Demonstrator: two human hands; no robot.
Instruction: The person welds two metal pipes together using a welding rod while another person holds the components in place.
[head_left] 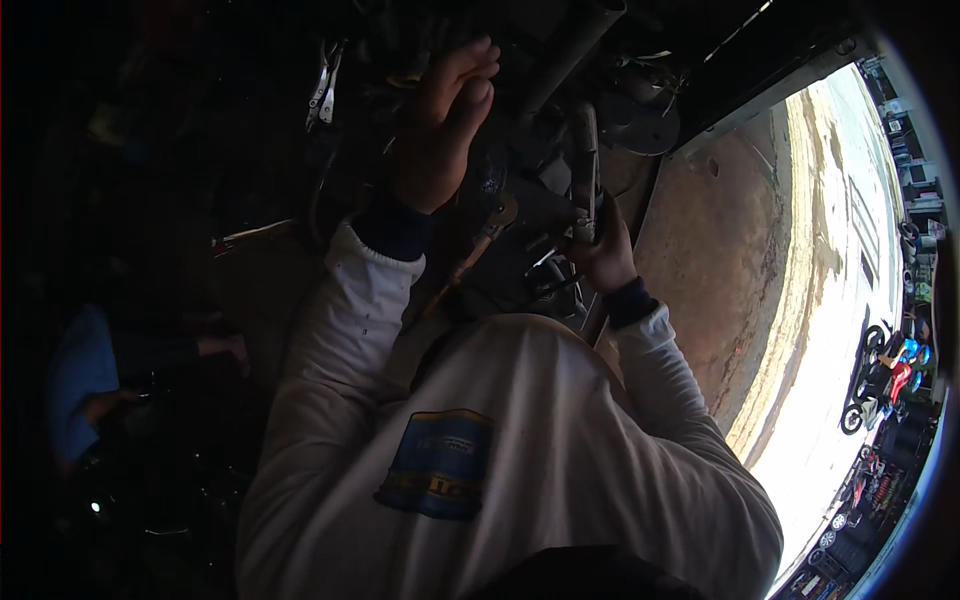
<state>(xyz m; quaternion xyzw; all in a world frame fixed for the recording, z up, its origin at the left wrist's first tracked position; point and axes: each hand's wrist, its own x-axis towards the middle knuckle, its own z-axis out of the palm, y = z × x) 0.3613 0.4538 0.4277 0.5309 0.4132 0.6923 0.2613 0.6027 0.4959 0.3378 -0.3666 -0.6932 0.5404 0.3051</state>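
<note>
My left hand (440,130) is raised over the dark, cluttered work area, its fingers stretched out and nothing seen in it. My right hand (607,258) closes round the lower end of a pale tube-shaped piece (585,160) that stands nearly upright; shadow hides some of the fingers. Between my forearms lies a hammer-like tool with a wooden handle (462,268), slanting up to a round head. Beside my right hand are small shiny metal parts (548,268), too dark to name. A pair of locking pliers (323,88) lies left of my left hand.
A thick dark tube (575,50) and a round dark disc (645,125) are at the top. Thin rods (255,233) lie at left. Another person in a blue shirt (80,375) is at the far left. Motorcycles (880,380) stand outside in bright light at the right.
</note>
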